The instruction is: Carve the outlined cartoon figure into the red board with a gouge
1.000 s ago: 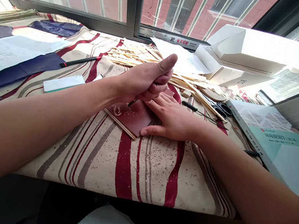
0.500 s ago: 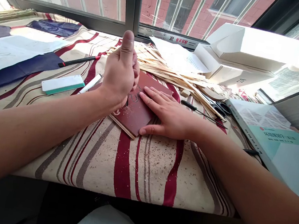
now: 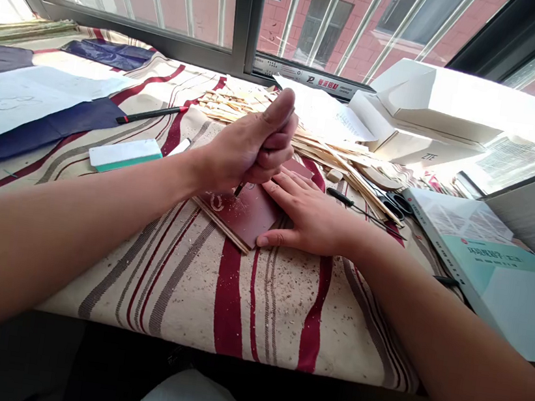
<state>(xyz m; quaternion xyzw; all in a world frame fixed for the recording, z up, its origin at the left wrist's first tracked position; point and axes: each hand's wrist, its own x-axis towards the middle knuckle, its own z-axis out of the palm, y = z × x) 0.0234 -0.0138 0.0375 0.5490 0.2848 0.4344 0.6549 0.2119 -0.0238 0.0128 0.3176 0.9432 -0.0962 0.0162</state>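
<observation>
A dark red board [image 3: 250,215] lies on the striped cloth [image 3: 217,286], dusted with pale shavings. My left hand [image 3: 250,145] is a fist with the thumb up, closed round a small carving tool [image 3: 238,189] whose dark tip touches the board. My right hand [image 3: 312,216] lies flat with fingers spread, pressing the board's right side down. Most of the tool's handle is hidden inside the fist.
A pile of thin wood strips [image 3: 324,145] lies behind the hands. Scissors [image 3: 395,201] and a dark awl [image 3: 346,200] sit to the right, beside a book [image 3: 490,263]. White boxes [image 3: 437,111] stand at the window. A pencil [image 3: 151,113], an eraser block [image 3: 123,153] and drawing paper [image 3: 19,99] lie left.
My left fist swung from upright over the board's left part back to the right and tilted, bringing the tool tip onto the board's middle. The right hand stayed flat on the board.
</observation>
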